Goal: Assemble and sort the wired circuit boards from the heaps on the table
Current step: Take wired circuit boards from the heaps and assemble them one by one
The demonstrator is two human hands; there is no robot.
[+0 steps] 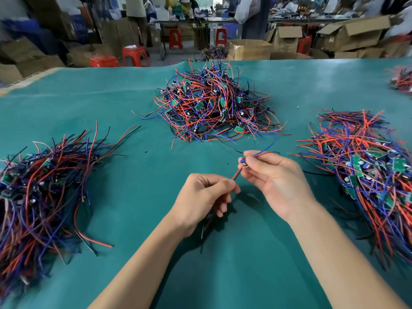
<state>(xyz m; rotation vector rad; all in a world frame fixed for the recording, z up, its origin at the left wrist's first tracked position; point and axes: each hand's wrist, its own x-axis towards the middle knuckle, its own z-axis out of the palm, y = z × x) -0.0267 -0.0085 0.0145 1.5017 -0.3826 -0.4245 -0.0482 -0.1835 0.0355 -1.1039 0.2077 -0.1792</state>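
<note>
Above the green table (pixel 138 219), my right hand (pixel 274 181) pinches a small wired circuit board (pixel 243 162) between thumb and fingertips; its blue and black wires run up to the right. From the board a red and black wire pair (pixel 235 175) slants down left into my left hand (pixel 205 197), whose thumb and curled fingers pinch it. Three heaps of wired boards lie around: a tangled heap (pixel 214 105) at the middle back, a combed heap (pixel 42 188) on the left and another heap (pixel 370 175) on the right.
A smaller bunch of wires (pixel 401 80) sits at the table's far right edge. Beyond the table stand red stools (pixel 134 55), open cardboard boxes (pixel 249 49) and people at benches.
</note>
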